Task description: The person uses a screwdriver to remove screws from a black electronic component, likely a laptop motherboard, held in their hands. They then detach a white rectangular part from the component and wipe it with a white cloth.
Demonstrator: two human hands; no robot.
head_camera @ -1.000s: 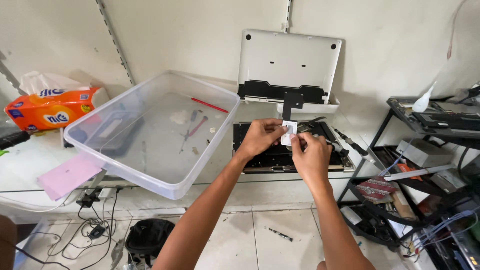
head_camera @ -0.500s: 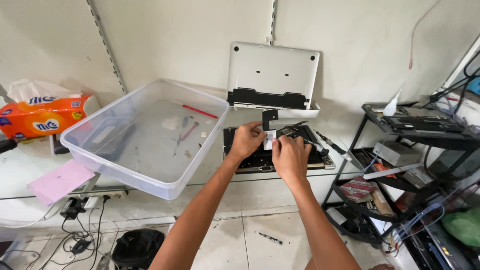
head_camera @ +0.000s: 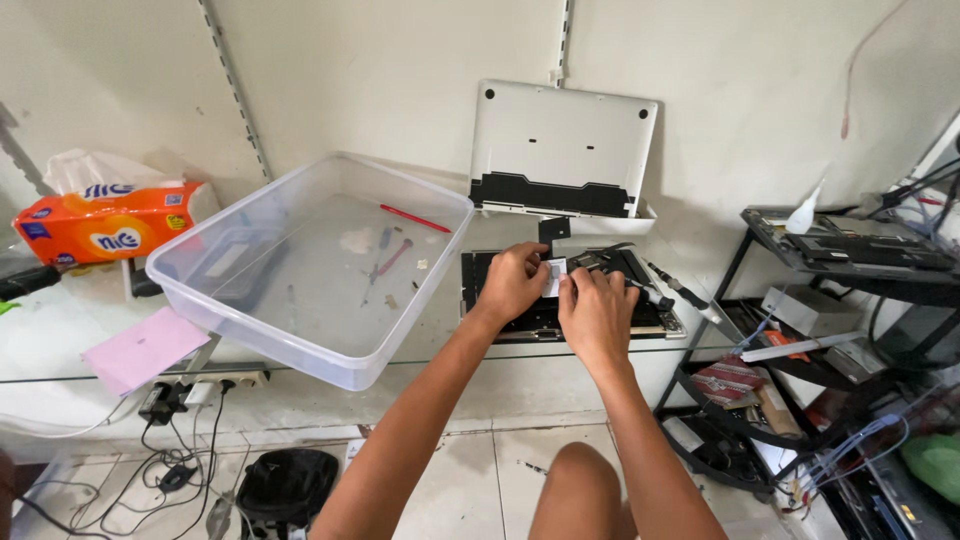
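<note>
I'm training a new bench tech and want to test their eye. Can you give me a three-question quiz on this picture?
1. True or false: the clear plastic bin is stacked on the opened laptop.
2. What do both hands pinch between them? A) a red screwdriver B) a small white piece C) a cable
3. What leans against the wall behind the laptop?

Key
1. False: the bin sits to the laptop's left.
2. B: the left hand and right hand meet on the small white piece.
3. The white bottom cover.
</note>
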